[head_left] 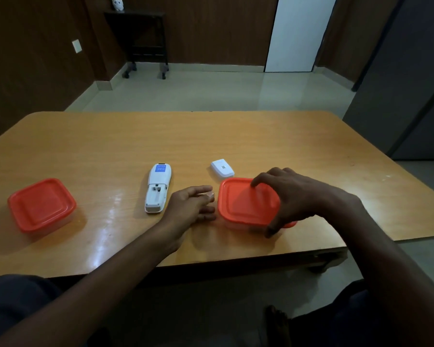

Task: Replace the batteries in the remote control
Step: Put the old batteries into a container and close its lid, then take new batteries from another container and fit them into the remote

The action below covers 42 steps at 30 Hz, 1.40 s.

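Note:
A white remote control [158, 187] lies face down on the wooden table [110, 146], its battery bay uncovered and showing no batteries. Its white battery cover [222, 168] lies apart, to the right and farther back. My right hand [293, 196] grips the red lid of a clear plastic box [246, 204] from above, fingers on the far edge and thumb at the near corner. My left hand [191, 206] rests on the table just left of that box, fingers relaxed and pointing at it. The box's contents are hidden.
A second red-lidded box [42, 205] sits at the table's left. The table's near edge runs just below my forearms. Beyond the table are a tiled floor, a dark rolling stand [145, 43] and a white door [298, 33].

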Available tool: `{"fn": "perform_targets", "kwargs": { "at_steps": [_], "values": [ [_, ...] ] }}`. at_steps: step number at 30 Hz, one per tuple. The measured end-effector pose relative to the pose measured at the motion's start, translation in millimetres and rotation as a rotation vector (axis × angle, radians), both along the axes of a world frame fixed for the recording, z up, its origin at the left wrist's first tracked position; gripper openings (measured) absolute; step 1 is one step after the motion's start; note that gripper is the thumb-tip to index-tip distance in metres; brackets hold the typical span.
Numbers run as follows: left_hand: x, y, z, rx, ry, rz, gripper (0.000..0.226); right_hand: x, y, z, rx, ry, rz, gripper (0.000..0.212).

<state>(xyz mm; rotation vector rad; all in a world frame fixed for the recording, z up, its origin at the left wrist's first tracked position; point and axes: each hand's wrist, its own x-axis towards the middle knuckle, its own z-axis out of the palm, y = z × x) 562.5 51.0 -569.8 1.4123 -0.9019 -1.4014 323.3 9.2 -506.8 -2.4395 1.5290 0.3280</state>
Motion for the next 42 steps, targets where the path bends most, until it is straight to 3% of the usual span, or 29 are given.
{"fn": "perform_targets", "kwargs": {
  "at_steps": [5,7,10,14,22,34,42],
  "values": [
    [-33,-15,-1,-0.289,-0.677,-0.237,0.026,-38,-7,-7,-0.173,0.042,-0.275,0.118],
    [-52,-29,-1,-0.353,-0.826,-0.322,0.034,-51,-14,-14,-0.267,0.046,-0.404,0.110],
    [-82,-51,-2,-0.393,-0.958,-0.428,0.042,-63,-31,-31,-0.444,0.004,-0.592,0.079],
    [-116,-83,-4,-0.371,-1.064,-0.504,0.051,-66,-72,-55,-0.631,-0.064,-0.654,0.055],
    [-135,-163,-8,-0.329,-1.243,-0.490,0.057,-86,-185,-57,-0.539,-0.124,-0.792,0.042],
    [-148,-234,-27,-0.421,-1.318,-0.465,0.059,-159,-349,-72,-0.522,-0.046,-0.849,0.043],
    [-151,-238,-29,-0.453,-1.385,-0.460,0.059,-163,-390,-74,-0.551,0.003,-0.879,0.046]
  ]
}}
